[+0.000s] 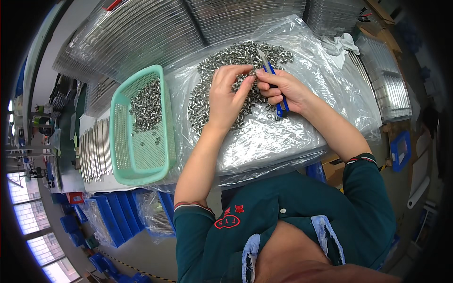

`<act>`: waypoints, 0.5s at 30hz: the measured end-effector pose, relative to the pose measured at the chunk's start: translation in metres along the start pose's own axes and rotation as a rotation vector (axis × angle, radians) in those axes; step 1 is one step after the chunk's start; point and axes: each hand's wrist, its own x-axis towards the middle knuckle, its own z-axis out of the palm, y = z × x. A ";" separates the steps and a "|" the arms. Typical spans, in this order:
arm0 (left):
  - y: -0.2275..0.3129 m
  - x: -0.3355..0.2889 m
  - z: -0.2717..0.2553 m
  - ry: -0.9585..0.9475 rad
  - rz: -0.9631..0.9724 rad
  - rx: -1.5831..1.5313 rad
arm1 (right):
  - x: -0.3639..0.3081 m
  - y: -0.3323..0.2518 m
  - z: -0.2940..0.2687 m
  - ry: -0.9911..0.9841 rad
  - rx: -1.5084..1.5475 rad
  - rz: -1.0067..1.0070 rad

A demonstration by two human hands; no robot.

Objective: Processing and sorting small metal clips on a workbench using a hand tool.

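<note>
A blue utility knife [279,100] is gripped in my right hand [287,89], its blade pointing up and away. The right thumb and index finger also pinch together at a tiny metal piece, too small to make out well. Close beside them, my left hand [223,100] is open, fingers curved and thumb apart; its tips come near the right fingertips. Beneath both hands spreads a heap of small shiny metal rings [200,109] on clear plastic sheeting [302,134]. To the left stands a mint-green basket [134,177] with more such metal pieces [146,106] in it.
Stacked clear plastic trays [137,37] line the back of the table, with another tray stack [387,80] at the right. A white cloth glove [340,47] lies at the back right. Metal rods [94,151] lie left of the basket; blue bins [118,214] are below the table edge.
</note>
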 end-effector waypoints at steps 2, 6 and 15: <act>0.001 0.001 0.000 0.005 0.004 -0.005 | 0.000 0.000 0.000 0.001 0.002 -0.007; -0.002 0.000 0.000 -0.012 0.017 0.005 | 0.000 0.001 -0.001 -0.007 0.020 -0.018; -0.001 -0.001 0.001 0.005 -0.020 -0.021 | 0.000 0.000 0.000 0.002 0.001 -0.015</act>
